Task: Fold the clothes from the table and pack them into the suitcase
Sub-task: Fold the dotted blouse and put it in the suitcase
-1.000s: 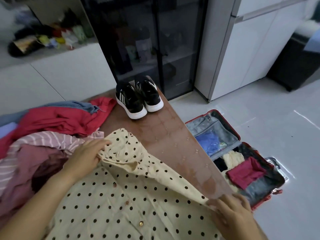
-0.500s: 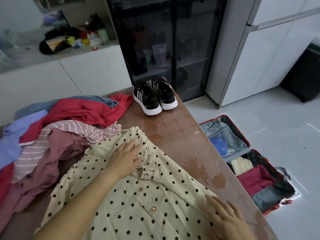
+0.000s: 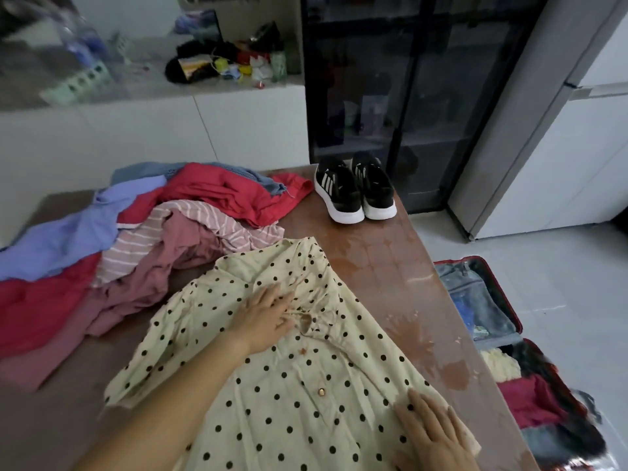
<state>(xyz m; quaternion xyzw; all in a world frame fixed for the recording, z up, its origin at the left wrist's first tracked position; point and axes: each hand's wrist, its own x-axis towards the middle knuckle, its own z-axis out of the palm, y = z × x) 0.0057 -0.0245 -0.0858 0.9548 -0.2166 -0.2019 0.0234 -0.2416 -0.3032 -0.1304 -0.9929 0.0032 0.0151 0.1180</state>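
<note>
Cream dotted shirt (image 3: 306, 385) spread unfolded on the table (image 3: 384, 266), my left hand (image 3: 268, 317) and right hand (image 3: 431, 433) pressing it flat, fingers straight and gripping nothing; a few folded pieces lie in the suitcase (image 3: 472, 277), and the pile (image 3: 153, 239) awaits folding.

Your inventory of bystanders:
- 12 o'clock: one pair of black sneakers (image 3: 355, 192), white soles, side by side, toes toward you.
- Behind them: a dark glass-door cabinet (image 3: 407, 96).
- 11 o'clock: a white counter (image 3: 153, 93) bearing mixed small clutter (image 3: 231, 66), blurred.
- 2 o'clock: a tall grey-and-white cupboard (image 3: 530, 137).
- 3 o'clock: pale floor tiles (image 3: 560, 283).
</note>
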